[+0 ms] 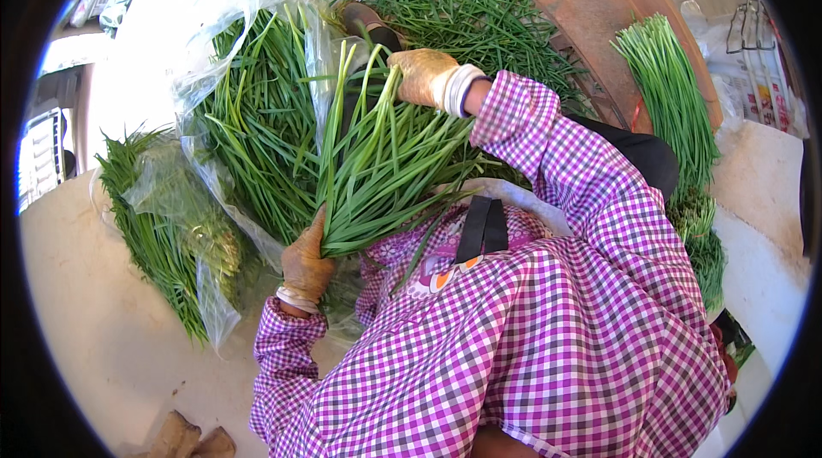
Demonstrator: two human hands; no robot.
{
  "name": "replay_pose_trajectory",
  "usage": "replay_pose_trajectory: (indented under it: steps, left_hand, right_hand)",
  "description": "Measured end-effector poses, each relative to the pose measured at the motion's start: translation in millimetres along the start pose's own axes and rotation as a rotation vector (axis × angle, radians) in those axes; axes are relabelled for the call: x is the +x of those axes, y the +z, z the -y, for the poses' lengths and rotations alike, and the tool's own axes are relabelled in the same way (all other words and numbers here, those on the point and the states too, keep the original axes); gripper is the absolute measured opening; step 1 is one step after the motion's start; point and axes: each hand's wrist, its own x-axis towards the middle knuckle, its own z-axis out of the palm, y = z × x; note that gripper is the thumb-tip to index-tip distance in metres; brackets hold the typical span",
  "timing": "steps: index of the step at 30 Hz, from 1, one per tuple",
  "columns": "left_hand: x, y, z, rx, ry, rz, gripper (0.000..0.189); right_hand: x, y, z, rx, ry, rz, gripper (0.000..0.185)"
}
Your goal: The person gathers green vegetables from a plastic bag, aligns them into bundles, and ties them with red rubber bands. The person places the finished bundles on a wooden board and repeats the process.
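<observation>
Both my hands wear stained work gloves. My left hand [307, 268] grips the lower left side of a loose bunch of long green garlic chives [379, 182] lying across my lap. At the bunch's pale stem ends, my right hand [424, 76] is closed around several stems; its fingertips are partly hidden. Some stems stick up between the two hands. Just left of the bunch, more chives [257, 118] fill an opened clear plastic bag [318, 66].
A curved wooden board [597, 15] at the right carries a neat chive bundle [668, 73]. Loose green leaves [456, 2] cover the ground ahead, beside my shoe [366, 18]. Another plastic-wrapped bunch [160, 233] lies at the left. Wire hooks [751, 28] are at the far right.
</observation>
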Motion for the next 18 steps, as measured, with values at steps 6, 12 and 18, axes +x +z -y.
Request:
replay_pose_trajectory:
  steps: [6,12,18]
  left_hand:
    - [-3.4,2.9,-10.2,0.046,0.038,-0.029,0.082]
    - [-15.9,20.5,-16.4,0.049,-0.032,-0.178,0.080]
    - [-18.5,4.3,-26.7,0.002,-0.152,-0.225,0.077]
  right_hand:
    - [2.8,-23.5,-54.3,-0.018,0.410,-0.216,0.019]
    - [-36.3,-56.8,-57.0,0.712,0.345,0.234,0.046]
    - [-11.9,4.4,-31.7,0.670,0.001,0.143,0.052]
